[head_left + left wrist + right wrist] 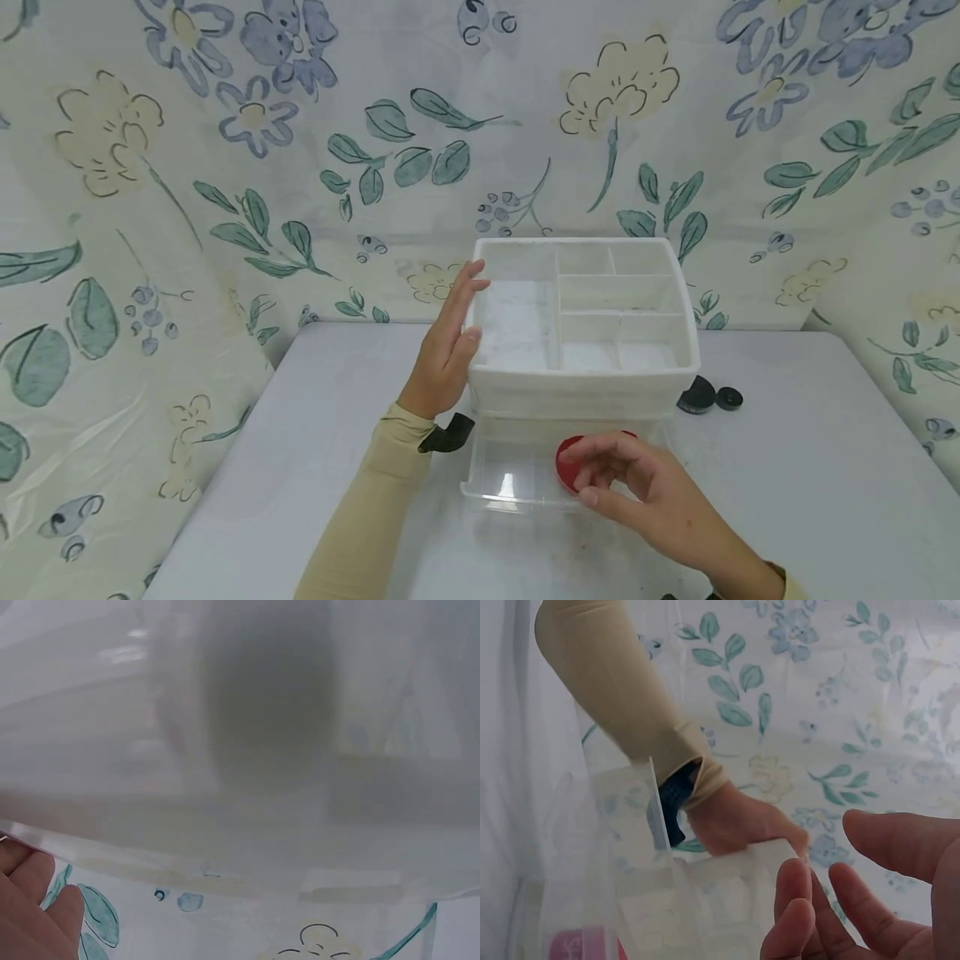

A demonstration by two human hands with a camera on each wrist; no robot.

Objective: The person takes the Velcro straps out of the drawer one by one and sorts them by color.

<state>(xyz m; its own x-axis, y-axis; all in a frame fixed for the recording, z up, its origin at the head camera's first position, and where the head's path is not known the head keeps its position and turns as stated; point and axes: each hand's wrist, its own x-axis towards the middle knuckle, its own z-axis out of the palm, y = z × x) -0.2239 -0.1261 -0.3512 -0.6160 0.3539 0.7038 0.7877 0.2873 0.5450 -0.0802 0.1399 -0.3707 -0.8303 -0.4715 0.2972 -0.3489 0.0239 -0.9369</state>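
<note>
Before floral cloth, a table bears the organizer.

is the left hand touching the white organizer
Touching: the head view shows the left hand laid along the left side of the white organizer, fingertips against its rim.

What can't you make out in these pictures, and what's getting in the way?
Head view: the right hand covers much of the red item.
Head view: the two black pieces are too small to identify.
Left wrist view: the white organizer is blurred, its compartments unclear.
Left wrist view: the frame's edge cuts off part of the left hand.
Right wrist view: the bottom edge cuts off the pink-red item; its lettering isn't fully readable.
</note>
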